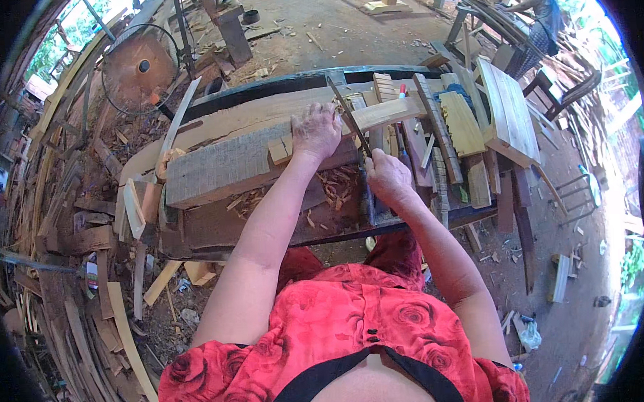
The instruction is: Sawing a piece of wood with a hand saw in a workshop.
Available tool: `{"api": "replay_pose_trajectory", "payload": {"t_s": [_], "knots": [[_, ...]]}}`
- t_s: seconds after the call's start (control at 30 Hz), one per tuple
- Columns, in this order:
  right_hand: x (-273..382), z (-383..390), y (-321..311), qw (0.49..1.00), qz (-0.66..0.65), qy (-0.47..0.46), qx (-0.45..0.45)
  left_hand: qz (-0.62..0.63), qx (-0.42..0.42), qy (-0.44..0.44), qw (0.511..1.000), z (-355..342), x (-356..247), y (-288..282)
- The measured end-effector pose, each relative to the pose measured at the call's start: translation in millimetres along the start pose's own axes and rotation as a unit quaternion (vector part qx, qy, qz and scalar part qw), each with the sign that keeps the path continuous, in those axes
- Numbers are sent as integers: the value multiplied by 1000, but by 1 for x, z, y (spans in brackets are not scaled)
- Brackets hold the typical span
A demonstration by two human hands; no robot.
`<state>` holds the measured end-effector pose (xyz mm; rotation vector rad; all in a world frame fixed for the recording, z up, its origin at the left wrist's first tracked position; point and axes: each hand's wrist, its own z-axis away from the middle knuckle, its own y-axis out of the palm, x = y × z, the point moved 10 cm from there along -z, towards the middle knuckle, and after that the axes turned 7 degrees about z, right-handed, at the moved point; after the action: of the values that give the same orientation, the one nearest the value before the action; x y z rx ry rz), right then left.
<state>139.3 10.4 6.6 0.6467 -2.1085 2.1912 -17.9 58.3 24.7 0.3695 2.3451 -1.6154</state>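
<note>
My right hand (389, 176) is closed round the near end of a long, narrow, dark saw-like blade (354, 120), which slants away from me across a pale wooden strip (386, 112). Just left of the blade, my left hand (315, 133) has its fingers curled over the strip, pressing it on the workbench. Beneath and left of that hand lie a small wood block (279, 152) and a thick rough timber (220, 177). Curled shavings (336, 189) sit below them.
The cluttered bench (259, 232) holds boards (462, 123) and a pale plank assembly (509, 117) at right. A round standing fan (140, 69) is at back left. Scrap wood (88, 283) heaps along the left; a metal stool (580, 193) stands right. Another person (534, 30) is at back right.
</note>
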Motion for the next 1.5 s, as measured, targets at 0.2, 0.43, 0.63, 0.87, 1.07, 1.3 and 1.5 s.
{"api": "replay_pose_trajectory", "payload": {"t_s": [0.2,0.43,0.63,0.87,1.07,1.3,1.5], "knots": [[2,0,0,999,-2,20,34,-50,-62,51,995,8,-22,-19],[-2,1,9,999,-24,23,19,-53,-71,2,996,8,-16,-14],[-3,-1,12,998,-25,24,56,-65,-63,-5,996,2,-14,-7],[-22,68,3,998,5,29,47,-64,-57,-21,996,5,-15,-12],[-20,63,2,998,23,20,46,-51,-59,-15,997,6,-16,-15],[3,-19,7,1000,-3,-7,10,-43,-62,-12,997,3,-17,-15],[-14,41,9,999,1,17,49,-51,-61,-30,996,4,-13,-14]]}}
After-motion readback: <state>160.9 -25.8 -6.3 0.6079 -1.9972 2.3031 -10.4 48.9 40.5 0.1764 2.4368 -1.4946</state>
